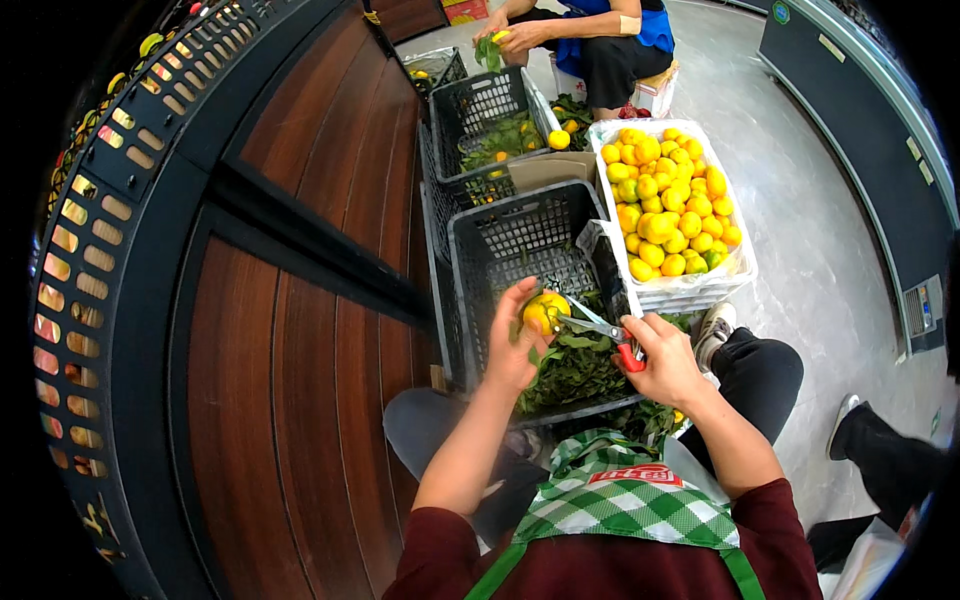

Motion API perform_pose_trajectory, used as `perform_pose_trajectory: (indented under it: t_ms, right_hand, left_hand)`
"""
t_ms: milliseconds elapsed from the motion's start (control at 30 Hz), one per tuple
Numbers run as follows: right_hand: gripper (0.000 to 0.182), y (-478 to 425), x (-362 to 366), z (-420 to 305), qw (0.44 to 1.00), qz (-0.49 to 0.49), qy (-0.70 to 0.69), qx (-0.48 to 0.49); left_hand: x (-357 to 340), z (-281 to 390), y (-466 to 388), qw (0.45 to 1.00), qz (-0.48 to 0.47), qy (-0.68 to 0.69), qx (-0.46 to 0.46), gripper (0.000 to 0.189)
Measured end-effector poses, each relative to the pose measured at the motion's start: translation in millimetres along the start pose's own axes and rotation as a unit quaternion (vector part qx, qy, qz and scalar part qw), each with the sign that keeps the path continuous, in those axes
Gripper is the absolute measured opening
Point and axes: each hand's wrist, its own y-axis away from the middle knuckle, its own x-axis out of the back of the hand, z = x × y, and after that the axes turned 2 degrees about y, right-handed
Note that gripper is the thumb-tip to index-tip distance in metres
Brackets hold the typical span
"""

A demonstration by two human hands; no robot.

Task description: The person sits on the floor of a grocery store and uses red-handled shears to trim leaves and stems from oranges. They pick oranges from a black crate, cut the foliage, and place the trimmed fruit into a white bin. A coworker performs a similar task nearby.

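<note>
My left hand [513, 337] holds a yellow-orange citrus fruit [546, 311] with green leaves about it, above a black plastic crate [517, 217]. In my right hand [664, 356] is a pair of scissors [611, 330] with red handles. Its blades are spread and point at the fruit's right side; whether they touch it I cannot tell. Below both hands, a heap of cut green leaves [581, 375] fills the near part of the crate. To the right of the crate, a white crate [679, 289] lined with clear plastic is piled with yellow and greenish citrus fruits [667, 202].
Beyond stands a second black crate [480, 101] with leafy fruits. A seated person [611, 45] there holds a leafy fruit. Brown wood panelling [300, 360] runs close along my left. Another person's leg [885, 457] is at the right, on the grey floor [810, 262].
</note>
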Motion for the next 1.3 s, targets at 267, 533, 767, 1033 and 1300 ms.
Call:
perform_pose_trajectory:
  t_ms: [267, 533, 767, 1033, 1300]
  right_hand:
    - [0.042, 1.7, 8.4, 6.0, 0.999, 0.030, 0.039, 0.023]
    - [0.040, 1.3, 18.2, 7.4, 0.998, -0.006, 0.058, 0.030]
    - [0.038, 1.3, 20.6, 8.3, 0.997, -0.002, 0.061, 0.042]
    - [0.035, 0.0, 23.5, 8.3, 0.997, -0.006, 0.042, 0.071]
    - [0.034, 0.0, 29.2, 8.6, 0.996, -0.007, 0.054, 0.075]
  left_hand:
    - [-11.8, 12.6, 2.4, 0.988, -0.030, -0.136, -0.060, 0.085]
    - [-12.8, 21.0, 3.0, 0.979, -0.063, -0.186, -0.044, 0.097]
    - [-14.0, 25.1, 4.1, 0.983, -0.073, -0.169, -0.003, 0.102]
    - [-13.6, 23.8, 6.4, 0.979, -0.127, -0.158, 0.035, 0.102]
    - [-13.2, 24.4, 5.2, 0.986, -0.118, -0.120, 0.018, 0.102]
